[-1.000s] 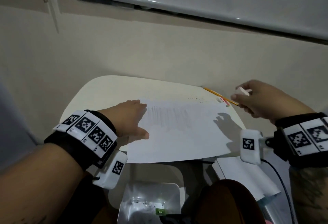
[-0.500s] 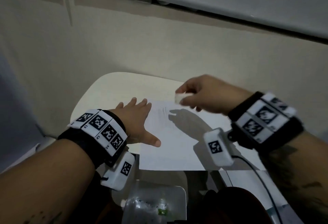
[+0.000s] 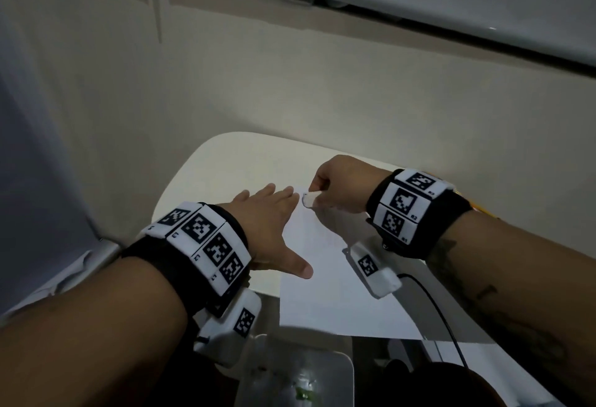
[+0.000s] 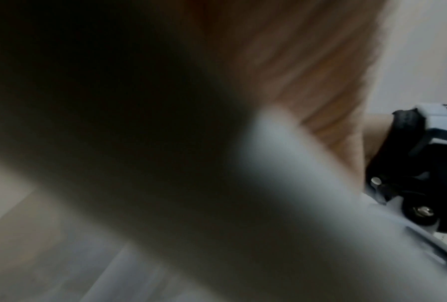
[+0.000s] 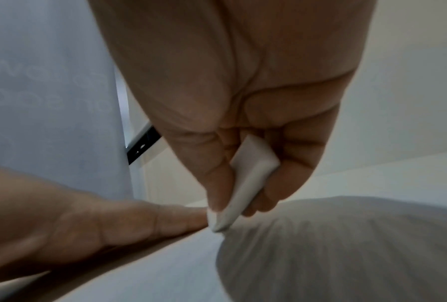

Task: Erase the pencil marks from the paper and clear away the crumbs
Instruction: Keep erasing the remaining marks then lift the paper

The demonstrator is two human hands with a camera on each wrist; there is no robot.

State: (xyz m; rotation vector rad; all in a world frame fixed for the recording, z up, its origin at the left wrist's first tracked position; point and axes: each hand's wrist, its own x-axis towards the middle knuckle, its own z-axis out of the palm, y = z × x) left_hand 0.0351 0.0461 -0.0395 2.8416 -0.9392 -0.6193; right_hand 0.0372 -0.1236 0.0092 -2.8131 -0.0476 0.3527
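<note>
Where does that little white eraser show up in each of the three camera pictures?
Head view: the eraser sits just above the middle, pinched in the right hand, over the paper's far left corner.
Left wrist view: not in it; the picture is mostly dark blur.
Right wrist view: low centre, the eraser points down at the paper.
Shared landmark: the left hand, beside the eraser's tip.

Paper [image 3: 325, 293] thin, matt, smooth white sheet; faint grey pencil streaks on surface in right wrist view; eraser [image 5: 245, 179] matt white, rubbery-looking, smooth faces, rounded worn tip; table [image 3: 232, 161] smooth off-white top, slight sheen; wristbands [image 3: 206, 245] black cloth with flat white printed marker tiles, hard-looking; camera pod [image 3: 374, 272] smooth white plastic; cable [image 3: 442, 313] black, glossy; wall [image 3: 290, 90] matt beige; left wrist view too blurred for finishes.
</note>
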